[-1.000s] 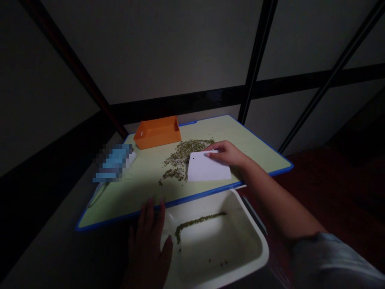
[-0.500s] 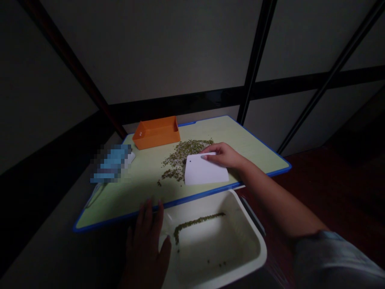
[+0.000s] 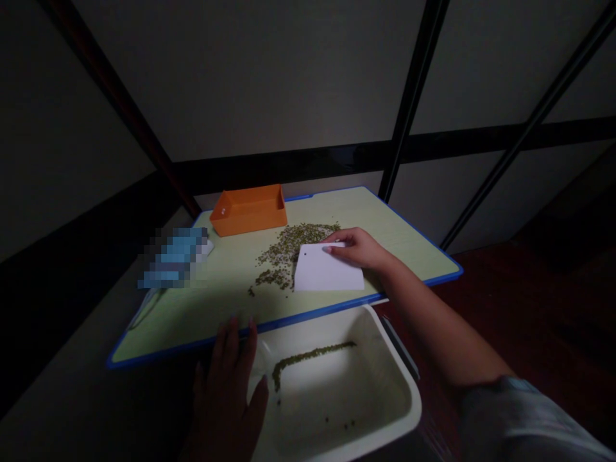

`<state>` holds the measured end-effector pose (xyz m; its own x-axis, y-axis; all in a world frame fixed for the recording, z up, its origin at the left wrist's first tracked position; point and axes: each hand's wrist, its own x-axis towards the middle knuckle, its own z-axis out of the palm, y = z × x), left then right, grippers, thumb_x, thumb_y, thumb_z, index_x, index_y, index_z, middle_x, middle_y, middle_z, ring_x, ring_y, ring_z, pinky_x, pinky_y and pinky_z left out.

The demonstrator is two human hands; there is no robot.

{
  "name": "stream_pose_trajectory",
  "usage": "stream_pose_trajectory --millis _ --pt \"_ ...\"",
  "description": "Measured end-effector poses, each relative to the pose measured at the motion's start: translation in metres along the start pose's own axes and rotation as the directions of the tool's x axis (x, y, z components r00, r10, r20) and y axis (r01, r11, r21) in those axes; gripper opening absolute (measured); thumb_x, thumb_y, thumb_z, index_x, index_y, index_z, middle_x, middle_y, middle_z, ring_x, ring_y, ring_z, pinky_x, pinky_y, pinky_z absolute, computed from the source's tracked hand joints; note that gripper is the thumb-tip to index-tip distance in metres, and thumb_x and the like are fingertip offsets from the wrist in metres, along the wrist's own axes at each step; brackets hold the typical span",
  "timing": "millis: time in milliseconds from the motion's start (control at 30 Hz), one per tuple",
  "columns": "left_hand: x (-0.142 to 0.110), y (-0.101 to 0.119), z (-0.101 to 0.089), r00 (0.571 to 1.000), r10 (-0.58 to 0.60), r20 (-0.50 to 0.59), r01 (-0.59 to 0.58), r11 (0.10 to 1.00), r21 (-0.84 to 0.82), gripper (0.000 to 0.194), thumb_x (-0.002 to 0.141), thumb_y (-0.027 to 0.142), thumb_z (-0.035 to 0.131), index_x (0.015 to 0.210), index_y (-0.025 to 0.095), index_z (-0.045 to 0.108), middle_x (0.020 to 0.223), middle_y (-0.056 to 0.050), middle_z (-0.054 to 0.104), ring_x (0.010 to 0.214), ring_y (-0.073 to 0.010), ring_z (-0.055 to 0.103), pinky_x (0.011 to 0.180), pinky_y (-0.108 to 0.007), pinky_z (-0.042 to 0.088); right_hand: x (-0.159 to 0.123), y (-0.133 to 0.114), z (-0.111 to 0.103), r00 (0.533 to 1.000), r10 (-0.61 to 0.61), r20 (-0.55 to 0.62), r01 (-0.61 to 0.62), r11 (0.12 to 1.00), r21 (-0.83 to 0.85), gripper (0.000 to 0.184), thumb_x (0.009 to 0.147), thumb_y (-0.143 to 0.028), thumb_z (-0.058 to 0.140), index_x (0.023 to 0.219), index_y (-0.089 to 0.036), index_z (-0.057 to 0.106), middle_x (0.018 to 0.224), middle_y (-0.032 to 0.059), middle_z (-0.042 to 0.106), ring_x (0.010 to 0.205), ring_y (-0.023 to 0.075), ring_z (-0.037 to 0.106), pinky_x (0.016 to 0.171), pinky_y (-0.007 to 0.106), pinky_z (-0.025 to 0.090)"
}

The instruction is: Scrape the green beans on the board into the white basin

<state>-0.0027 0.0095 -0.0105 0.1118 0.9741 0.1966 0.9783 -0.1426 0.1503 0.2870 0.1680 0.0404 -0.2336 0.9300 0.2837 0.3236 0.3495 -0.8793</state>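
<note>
My right hand point(image 3: 359, 249) pinches the top edge of a white flat scraper point(image 3: 327, 273), which has a small hole in one corner. The scraper leans on the table beside a spread of small green mung beans point(image 3: 301, 240). Below the table's front edge is a white basin point(image 3: 392, 391), with a line of beans along its inner corner and a few loose ones. My left hand point(image 3: 231, 385), in shadow, lies at the basin's left side with fingers stretched out and the thumb over the rim. Its fingertips reach the table edge.
The pale green table point(image 3: 385, 224) has a blue rim. An orange tray point(image 3: 248, 212) stands at the back left. A blurred blue object point(image 3: 176, 256) with a cable lies at the left edge. Panelled doors point(image 3: 289, 77) rise close behind the table.
The whole view has shifted slightly. My right hand still holds the scraper at nearly the same spot by the beans, and my left hand stays at the basin.
</note>
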Motion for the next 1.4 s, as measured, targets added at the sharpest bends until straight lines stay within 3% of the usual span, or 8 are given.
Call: stream_pose_trajectory --millis 233,467,700,1133,1400 --pt "0.000 0.007 -0.005 0.999 -0.032 0.011 0.032 0.999 -0.004 0.051 0.090 0.028 0.023 0.141 0.025 0.027 0.156 -0.008 0.015 0.144 -0.0221 0.011 0.109 -0.060 0.024 0.000 0.003 -0.001 1.000 0.014 -0.010 -0.015 0.999 -0.052 0.034 0.071 -0.037 0.064 0.089 -0.010 0.071 0.077 0.0077 0.068 0.063 0.0133 0.056 0.056 0.025 0.042" --pt "-0.001 0.006 -0.006 0.999 -0.032 0.040 0.033 0.999 -0.025 0.055 0.088 0.025 0.029 0.142 0.029 0.021 0.156 -0.006 0.015 0.144 -0.0234 0.010 0.110 -0.060 0.021 0.000 0.003 0.001 1.000 0.013 -0.013 -0.013 1.000 -0.026 0.035 0.069 -0.039 0.066 0.090 -0.011 0.071 0.081 0.0090 0.069 0.065 0.0144 0.057 0.055 0.025 0.043" --pt "-0.004 0.008 -0.006 1.000 -0.011 -0.016 0.011 0.999 -0.030 0.054 0.089 0.026 0.026 0.143 0.030 0.017 0.156 -0.007 0.016 0.144 -0.0233 0.010 0.109 -0.061 0.023 -0.002 -0.002 0.004 1.000 0.030 0.001 -0.030 1.000 -0.010 0.037 0.069 -0.039 0.067 0.092 -0.011 0.071 0.080 0.0092 0.069 0.063 0.0140 0.057 0.055 0.025 0.043" --pt "-0.004 0.000 0.001 1.000 0.003 0.023 -0.002 1.000 -0.017 0.057 0.089 0.028 0.028 0.143 0.032 0.013 0.157 -0.005 0.009 0.144 -0.0248 0.010 0.108 -0.062 0.024 -0.004 -0.002 0.004 1.000 0.021 0.006 -0.021 1.000 0.022 0.038 0.068 -0.039 0.068 0.092 -0.010 0.071 0.080 0.0093 0.069 0.064 0.0142 0.058 0.055 0.026 0.043" --pt "-0.007 0.003 0.002 0.999 0.007 -0.033 -0.009 0.999 -0.046 0.055 0.090 0.028 0.026 0.143 0.030 0.016 0.157 -0.005 0.013 0.145 -0.0203 0.006 0.111 -0.060 0.020 -0.003 -0.004 0.012 0.999 -0.037 0.026 0.038 0.999 -0.024 0.035 0.072 -0.039 0.066 0.093 -0.011 0.072 0.087 0.0102 0.070 0.069 0.0152 0.060 0.058 0.026 0.044"
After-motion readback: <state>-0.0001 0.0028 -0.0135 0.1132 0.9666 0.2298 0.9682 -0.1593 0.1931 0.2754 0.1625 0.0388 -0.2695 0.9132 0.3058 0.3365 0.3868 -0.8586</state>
